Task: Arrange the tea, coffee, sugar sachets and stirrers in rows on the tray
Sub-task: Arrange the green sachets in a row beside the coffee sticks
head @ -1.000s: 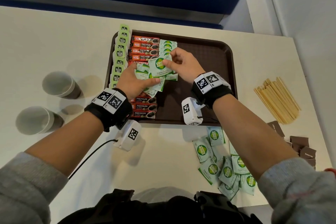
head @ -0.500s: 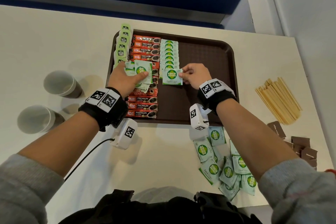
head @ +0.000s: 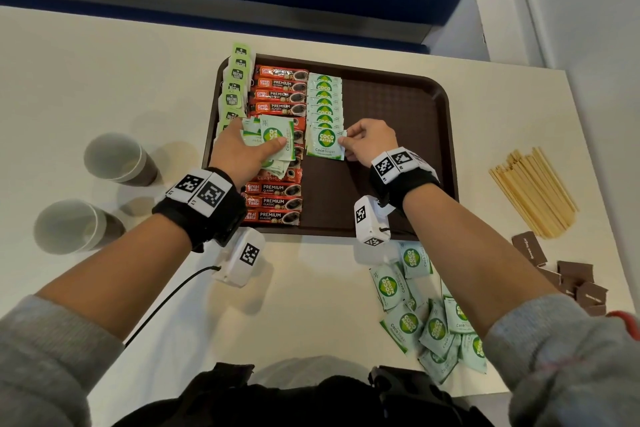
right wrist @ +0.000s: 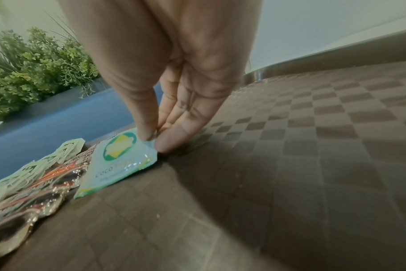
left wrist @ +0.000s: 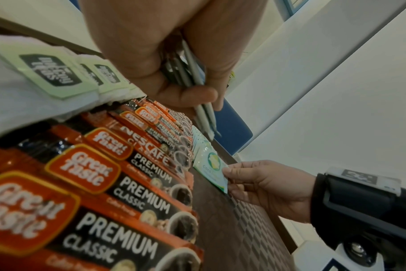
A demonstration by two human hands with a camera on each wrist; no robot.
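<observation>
Several glossy pale-green sugar sachets fan in the left hand grip; right hand pinches one flat sachet on the textured brown plastic tray.

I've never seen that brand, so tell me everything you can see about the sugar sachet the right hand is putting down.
The sachet is a flat, pale green, glossy packet with a round green and yellow logo reading Coco Natura and the words Coco Sugar below. It looks sealed. It lies on the brown tray at the near end of the sugar row, overlapping the packet behind it, beside the coffee sticks. The right hand pinches its right edge between thumb and fingertips.
</observation>
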